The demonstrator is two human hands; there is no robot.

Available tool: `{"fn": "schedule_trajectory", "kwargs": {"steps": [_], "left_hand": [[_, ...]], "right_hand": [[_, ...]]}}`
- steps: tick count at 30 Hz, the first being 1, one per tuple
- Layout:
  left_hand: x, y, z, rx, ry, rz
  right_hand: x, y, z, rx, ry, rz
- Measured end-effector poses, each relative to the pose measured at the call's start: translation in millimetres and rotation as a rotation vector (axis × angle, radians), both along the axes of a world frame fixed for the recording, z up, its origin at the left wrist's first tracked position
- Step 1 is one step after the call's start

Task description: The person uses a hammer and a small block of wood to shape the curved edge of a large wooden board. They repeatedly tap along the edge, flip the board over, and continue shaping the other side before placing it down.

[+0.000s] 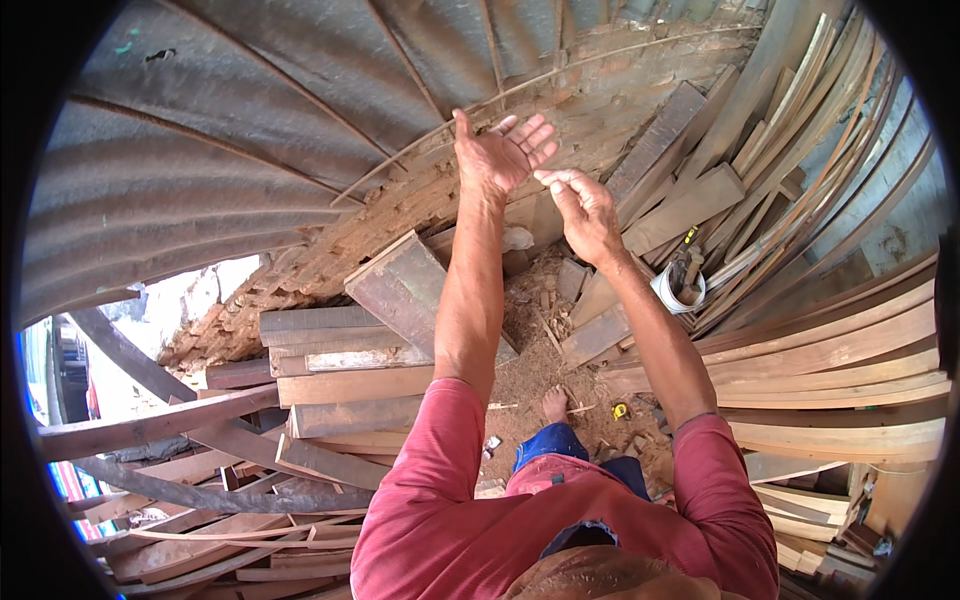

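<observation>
Both my arms reach up and forward over the floor, bare below short red sleeves. My left hand [499,161] is open, palm in view, its thumb standing away from the spread fingers. Close beside it on the right, my right hand [590,217] points its index finger toward the left fingertips. Its thumb stands a little apart from that finger, and the other fingers are partly hidden. Neither hand shows anything held. Whether the right fingertip touches the left hand, I cannot tell. Behind the hands runs a rough brick wall [590,120].
Stacked planks lie at left [350,383] and right [850,375]; long boards [700,205] lean at the far right. A broad board [405,290] stands beside my left forearm. A white bucket [668,292] holds tools. On the shaving-strewn floor [520,425] sits a yellow tape measure [620,411]. Corrugated sheeting [230,150] hangs overhead.
</observation>
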State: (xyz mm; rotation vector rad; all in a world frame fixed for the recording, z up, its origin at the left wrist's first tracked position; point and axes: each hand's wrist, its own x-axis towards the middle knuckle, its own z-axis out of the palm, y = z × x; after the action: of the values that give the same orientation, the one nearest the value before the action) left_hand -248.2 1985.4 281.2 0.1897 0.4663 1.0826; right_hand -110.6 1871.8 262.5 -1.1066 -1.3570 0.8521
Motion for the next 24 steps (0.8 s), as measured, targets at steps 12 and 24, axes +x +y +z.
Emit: {"fn": "schedule_trajectory", "kwargs": {"steps": [12, 24], "left_hand": [[11, 54, -34, 0.209, -0.13, -0.13], [-18, 10, -66, 0.185, 0.384, 0.377]], "right_hand": [[9, -12, -8, 0.103, -0.239, -0.087], [11, -12, -20, 0.084, -0.205, -0.129]]}}
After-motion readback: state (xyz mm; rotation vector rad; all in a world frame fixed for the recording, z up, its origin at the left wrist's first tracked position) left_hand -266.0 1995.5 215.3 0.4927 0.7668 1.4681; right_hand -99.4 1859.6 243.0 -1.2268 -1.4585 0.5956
